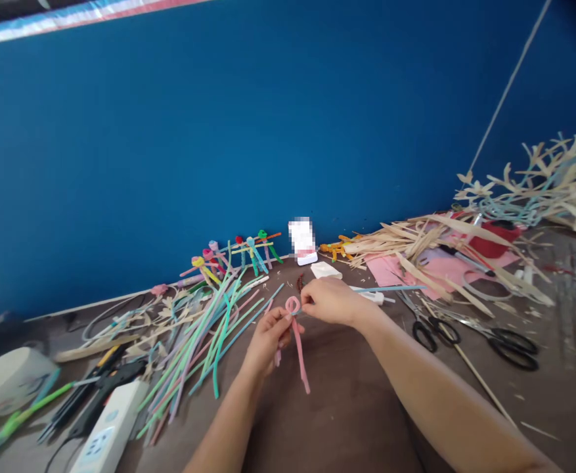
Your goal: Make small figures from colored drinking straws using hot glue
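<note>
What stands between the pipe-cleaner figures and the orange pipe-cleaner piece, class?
The head view shows a blurred white card on a small white base between the pipe-cleaner figures and the orange pipe-cleaner piece.

- Pretty bright, even indoor light overall, can't really tell where it's coming from
- Only soft, faint shadows under the left hand [268, 341] and right hand [330, 302] on the brown tabletop [337, 420]
- Mild sheen on the blue wall [169, 131], no harsh glare anywhere
- Heavy wide-angle bend toward the edges, the striped band [71, 21] top left really slants
- White object [301, 236] is pixelated out, everything else looks decently sharp
</note>
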`<state>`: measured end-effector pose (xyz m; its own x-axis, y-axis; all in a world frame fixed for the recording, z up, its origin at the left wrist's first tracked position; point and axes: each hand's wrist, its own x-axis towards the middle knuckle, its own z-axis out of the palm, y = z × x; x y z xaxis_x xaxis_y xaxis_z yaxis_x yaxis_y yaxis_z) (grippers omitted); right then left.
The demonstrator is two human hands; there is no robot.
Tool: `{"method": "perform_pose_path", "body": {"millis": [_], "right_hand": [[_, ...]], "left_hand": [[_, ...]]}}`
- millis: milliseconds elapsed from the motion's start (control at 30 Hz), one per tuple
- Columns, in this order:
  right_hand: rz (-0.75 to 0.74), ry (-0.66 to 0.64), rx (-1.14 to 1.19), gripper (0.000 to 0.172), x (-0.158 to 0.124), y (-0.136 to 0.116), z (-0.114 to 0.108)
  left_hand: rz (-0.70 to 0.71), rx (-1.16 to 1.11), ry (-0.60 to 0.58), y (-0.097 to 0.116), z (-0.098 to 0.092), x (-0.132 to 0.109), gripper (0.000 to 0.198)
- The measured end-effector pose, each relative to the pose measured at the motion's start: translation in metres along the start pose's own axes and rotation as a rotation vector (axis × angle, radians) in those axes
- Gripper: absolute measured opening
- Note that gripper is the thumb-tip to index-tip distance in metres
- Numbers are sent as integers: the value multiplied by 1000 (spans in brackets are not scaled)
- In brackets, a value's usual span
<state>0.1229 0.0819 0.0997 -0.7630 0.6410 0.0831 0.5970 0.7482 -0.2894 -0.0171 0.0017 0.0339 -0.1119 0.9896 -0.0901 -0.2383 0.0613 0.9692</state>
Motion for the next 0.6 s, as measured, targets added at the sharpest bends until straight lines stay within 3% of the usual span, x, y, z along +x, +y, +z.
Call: {"method": "perform_pose_path", "body": {"millis": [333,600], "right_hand": [[49,28,-68,18,-6,-16,-8],[89,-23,-76,21,-10,-30,-12]], "left_hand": [[83,106,109,-4,4,1,24],[158,159,169,-5,4,2,28]]}}
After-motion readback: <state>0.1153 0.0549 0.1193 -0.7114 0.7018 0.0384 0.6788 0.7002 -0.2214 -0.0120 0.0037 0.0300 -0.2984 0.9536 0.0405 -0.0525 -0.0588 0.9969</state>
